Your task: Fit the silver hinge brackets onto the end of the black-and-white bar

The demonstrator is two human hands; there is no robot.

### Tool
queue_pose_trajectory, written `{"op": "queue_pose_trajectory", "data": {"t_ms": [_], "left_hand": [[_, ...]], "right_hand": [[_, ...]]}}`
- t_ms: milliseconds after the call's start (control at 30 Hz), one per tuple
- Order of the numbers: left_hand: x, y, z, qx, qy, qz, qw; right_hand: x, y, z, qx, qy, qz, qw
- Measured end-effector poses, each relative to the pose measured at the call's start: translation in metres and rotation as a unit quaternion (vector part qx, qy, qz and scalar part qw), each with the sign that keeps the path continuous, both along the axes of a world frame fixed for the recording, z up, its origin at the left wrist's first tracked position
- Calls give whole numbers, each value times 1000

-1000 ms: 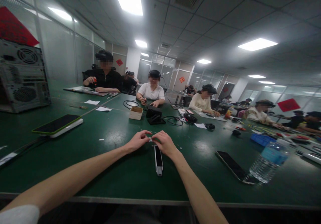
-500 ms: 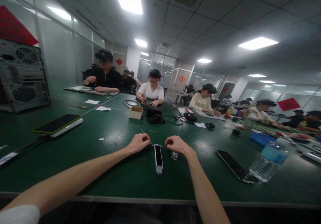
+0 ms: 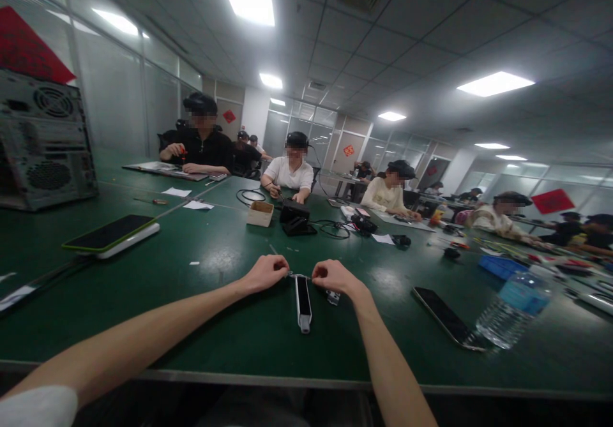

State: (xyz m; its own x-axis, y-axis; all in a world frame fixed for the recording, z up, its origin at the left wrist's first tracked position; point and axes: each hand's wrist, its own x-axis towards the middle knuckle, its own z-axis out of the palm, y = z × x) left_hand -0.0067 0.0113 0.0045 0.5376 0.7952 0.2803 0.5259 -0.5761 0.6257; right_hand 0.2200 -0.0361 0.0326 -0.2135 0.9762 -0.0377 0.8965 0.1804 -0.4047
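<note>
A slim black and white device (image 3: 302, 300) lies lengthwise on the green table (image 3: 230, 325) in front of me. My left hand (image 3: 265, 272) rests at its far left end with the fingers curled in a pinch on something too small to make out. My right hand (image 3: 336, 276) sits at the far right end, fingers also curled in a pinch at the device's tip. A small clear part (image 3: 333, 297) lies on the table just under my right wrist.
A phone (image 3: 447, 318) and a water bottle (image 3: 510, 309) lie at the right. A phone on a white base (image 3: 111, 236) sits at the left, with a computer case (image 3: 43, 141) behind. A cardboard box (image 3: 259, 213) and black gear (image 3: 294, 217) stand ahead. Several people work across the table.
My hands, first touching above the device's far end, parted to either side of it. A small clear part now lies on the table by my right wrist.
</note>
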Motion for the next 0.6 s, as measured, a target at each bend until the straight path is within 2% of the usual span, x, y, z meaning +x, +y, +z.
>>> {"op": "queue_pose_trajectory", "data": {"t_ms": [167,600], "left_hand": [[0,-3,3,-3,-2,-4,1000],[1,1,-2,8,-4,-11,1000]], "right_hand": [[-2,0,-1,7,3,11,1000],[-2,0,-2,20,-5,17,1000]]}}
